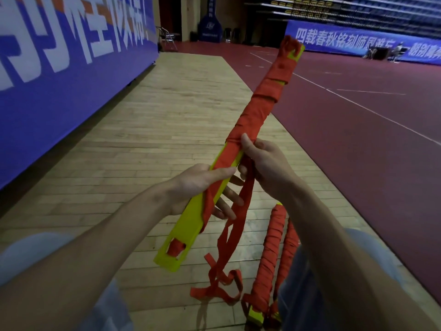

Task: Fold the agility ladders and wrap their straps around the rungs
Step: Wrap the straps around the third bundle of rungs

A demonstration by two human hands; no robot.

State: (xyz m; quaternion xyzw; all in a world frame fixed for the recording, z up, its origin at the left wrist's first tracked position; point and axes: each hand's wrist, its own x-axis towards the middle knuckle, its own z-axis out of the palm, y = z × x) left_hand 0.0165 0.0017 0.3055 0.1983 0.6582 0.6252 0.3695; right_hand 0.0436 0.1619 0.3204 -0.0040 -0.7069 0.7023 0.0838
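Note:
A stack of yellow ladder rungs [183, 232] slants from lower left up to the right, its far half bound in orange strap [265, 96]. My left hand [202, 185] grips the stack from underneath, thumb lying across the top. My right hand [265, 163] pinches the strap against the stack at the edge of the wrapped part. The loose orange strap ends [229, 247] hang from there down to the floor in a tangle.
Two fully wrapped ladder bundles [272, 254] lie on the wooden floor [155, 120] by my right knee. A blue banner wall [59, 75] runs along the left. Red court flooring [358, 130] lies to the right, a folding chair [168, 38] far back.

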